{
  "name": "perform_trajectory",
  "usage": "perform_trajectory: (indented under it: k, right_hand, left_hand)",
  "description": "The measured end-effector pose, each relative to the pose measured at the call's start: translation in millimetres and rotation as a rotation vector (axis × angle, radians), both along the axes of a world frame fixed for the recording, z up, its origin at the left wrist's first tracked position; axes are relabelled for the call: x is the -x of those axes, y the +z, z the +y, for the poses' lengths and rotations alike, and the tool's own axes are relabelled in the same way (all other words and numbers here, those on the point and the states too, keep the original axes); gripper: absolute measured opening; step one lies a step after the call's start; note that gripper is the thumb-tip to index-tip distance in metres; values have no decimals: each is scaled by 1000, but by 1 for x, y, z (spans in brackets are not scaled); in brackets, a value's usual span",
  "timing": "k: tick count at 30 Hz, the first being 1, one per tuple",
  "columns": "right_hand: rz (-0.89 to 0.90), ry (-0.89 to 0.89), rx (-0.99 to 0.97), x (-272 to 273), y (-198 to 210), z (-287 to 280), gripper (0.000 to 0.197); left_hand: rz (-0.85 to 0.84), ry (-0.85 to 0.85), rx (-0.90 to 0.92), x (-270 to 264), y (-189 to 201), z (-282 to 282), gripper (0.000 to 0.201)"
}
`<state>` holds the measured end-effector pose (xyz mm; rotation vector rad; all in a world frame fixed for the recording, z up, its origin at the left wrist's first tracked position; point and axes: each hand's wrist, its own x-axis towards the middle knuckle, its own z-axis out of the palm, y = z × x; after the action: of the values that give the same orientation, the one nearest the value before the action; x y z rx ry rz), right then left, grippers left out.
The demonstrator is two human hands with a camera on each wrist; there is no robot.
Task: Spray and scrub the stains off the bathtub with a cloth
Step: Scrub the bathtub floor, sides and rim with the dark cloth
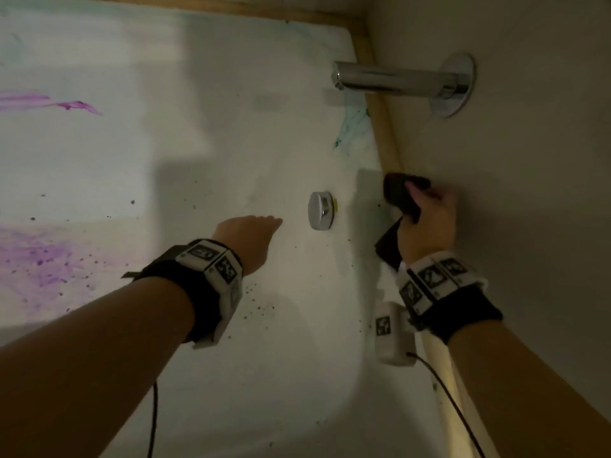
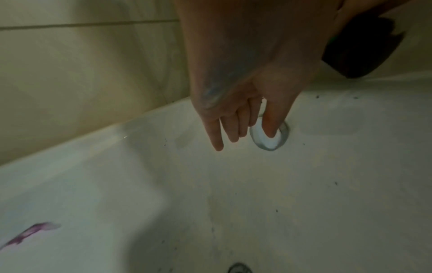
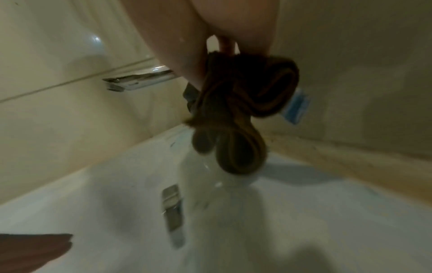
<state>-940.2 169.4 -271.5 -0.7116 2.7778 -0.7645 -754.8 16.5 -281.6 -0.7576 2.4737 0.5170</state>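
Head view shows the right hand [image 1: 429, 223] curled round a dark cloth [image 1: 398, 195], bunched in its fingers and held up by the tub's rim [image 1: 385, 127] near the wall [image 1: 529, 193]. Left hand [image 1: 251, 236] is empty, fingers straight and relaxed, hovering just beside the chrome overflow knob [image 1: 320, 210]. Green stain [image 1: 352, 122] sits under the spout [image 1: 393, 79], above the cloth. Purple stains [image 1: 39, 256] lie well apart to the left, across the broad white bathtub [image 1: 205, 133] floor.

Your left hand [image 2: 236, 77] hangs with straight fingers [image 2: 216, 136] above the white bathtub [image 2: 233, 194], its thumb before the round chrome overflow cap [image 2: 268, 142], a purple stain [image 2: 32, 232] lower left.
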Motion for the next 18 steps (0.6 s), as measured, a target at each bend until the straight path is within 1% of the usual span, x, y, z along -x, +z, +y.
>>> perform_trajectory:
  k: [1, 3, 5, 6, 9, 10, 12, 14, 16, 18]
  right_hand:
    - [-26, 8, -61, 11, -3, -10, 52]
    - [-119, 79, -221, 19, -13, -25, 59]
    - [-92, 180, -341, 9, -25, -26, 63]
    - [-49, 227, -349, 1, -28, -21, 63]
    - [25, 341, -252, -22, -30, -3, 59]
    - [26, 376, -216, -27, -31, 2, 56]
    - [-29, 421, -160, -27, -29, 3, 48]
    - [-73, 417, -144, -13, -22, 0, 44]
    - [-80, 335, -129, 10, -16, -6, 48]
    - [-75, 317, -163, 26, -18, -12, 55]
  left_hand:
    - [27, -10, -10, 13, -3, -2, 55]
    - [84, -24, -21, 38, -10, -4, 58]
    - [121, -13, -34, 59, -19, -7, 61]
    - [132, -6, -45, 68, -23, -8, 62]
    - [114, -56, -83, 91, -33, -13, 62]
    - [104, -72, -100, 96, -35, -13, 62]
    - [102, -84, -106, 103, -39, -15, 59]
    - [107, -88, -87, 107, -42, -17, 58]
    - [113, -73, -66, 110, -47, -18, 58]
    - [107, -60, -59, 113, -51, -19, 56]
